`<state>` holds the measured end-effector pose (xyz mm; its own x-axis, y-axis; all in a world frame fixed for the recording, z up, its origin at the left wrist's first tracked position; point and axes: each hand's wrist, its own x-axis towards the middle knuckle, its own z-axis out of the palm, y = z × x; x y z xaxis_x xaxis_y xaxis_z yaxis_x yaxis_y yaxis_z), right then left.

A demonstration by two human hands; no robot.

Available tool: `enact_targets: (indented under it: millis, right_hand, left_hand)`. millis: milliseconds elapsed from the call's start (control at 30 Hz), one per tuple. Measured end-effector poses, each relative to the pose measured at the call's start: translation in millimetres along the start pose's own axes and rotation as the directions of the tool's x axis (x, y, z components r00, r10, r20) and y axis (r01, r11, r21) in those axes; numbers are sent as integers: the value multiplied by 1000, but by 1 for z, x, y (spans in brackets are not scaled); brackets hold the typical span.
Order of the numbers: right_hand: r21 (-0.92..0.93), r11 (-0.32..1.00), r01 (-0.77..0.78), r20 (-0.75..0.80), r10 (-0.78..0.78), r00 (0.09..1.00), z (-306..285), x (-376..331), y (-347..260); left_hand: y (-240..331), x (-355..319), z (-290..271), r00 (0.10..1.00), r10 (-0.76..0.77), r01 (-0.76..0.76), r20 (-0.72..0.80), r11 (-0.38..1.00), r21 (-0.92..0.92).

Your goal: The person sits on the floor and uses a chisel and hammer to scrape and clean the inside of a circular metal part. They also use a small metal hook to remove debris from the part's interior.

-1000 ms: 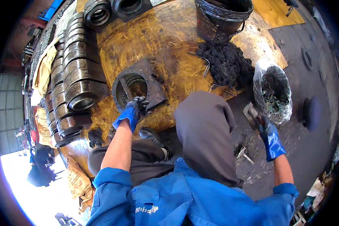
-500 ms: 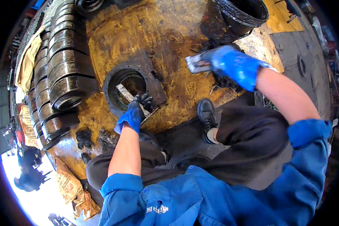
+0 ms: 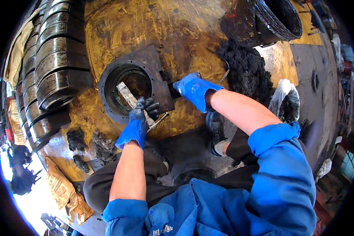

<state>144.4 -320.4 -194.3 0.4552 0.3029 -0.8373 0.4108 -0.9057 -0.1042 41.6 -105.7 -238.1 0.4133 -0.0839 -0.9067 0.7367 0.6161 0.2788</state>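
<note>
My left hand [image 3: 141, 114], in a blue glove with blackened fingers, is closed around a flat, grime-streaked metal bar [image 3: 126, 95]. The bar's far end reaches over the opening of a dark round flange [image 3: 106, 88]. My right hand [image 3: 190, 87], also gloved, is low beside the right edge of the square plate [image 3: 158, 63] that belongs to the flange. Its fingers look curled, and whatever they grip is hidden. A thin metal rod [image 3: 159, 121] lies near the left hand's lower side.
Big ribbed steel cylinders [image 3: 63, 59] line the left. A greasy black drum [image 3: 259, 23] lies at the upper right, above a heap of black fibrous waste [image 3: 244, 67]. A clear plastic bag [image 3: 279, 96] stands beyond my right forearm. Black clumps [image 3: 102, 145] lie lower left.
My right hand has swung left and down from the black heap to the plate's edge; the silvery-grey block it held no longer shows. The left hand keeps hold of the bar.
</note>
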Motion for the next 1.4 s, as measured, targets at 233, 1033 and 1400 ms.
enact_targets:
  millis: [233,1033,1400]
  right_hand:
    - [-6,999,49,-299,-48,953,11,41,66]
    - [-240,946,219,-562,-320,763,-85,-3,34]
    - [-17,998,56,-592,-55,804,-134,101,48]
  left_hand:
    - [-4,-5,18,997,74,-74,-25,997,4]
    - [9,-23,11,995,31,-41,-93,993,-109]
    - [8,-18,12,997,0,2,-73,1000,23]
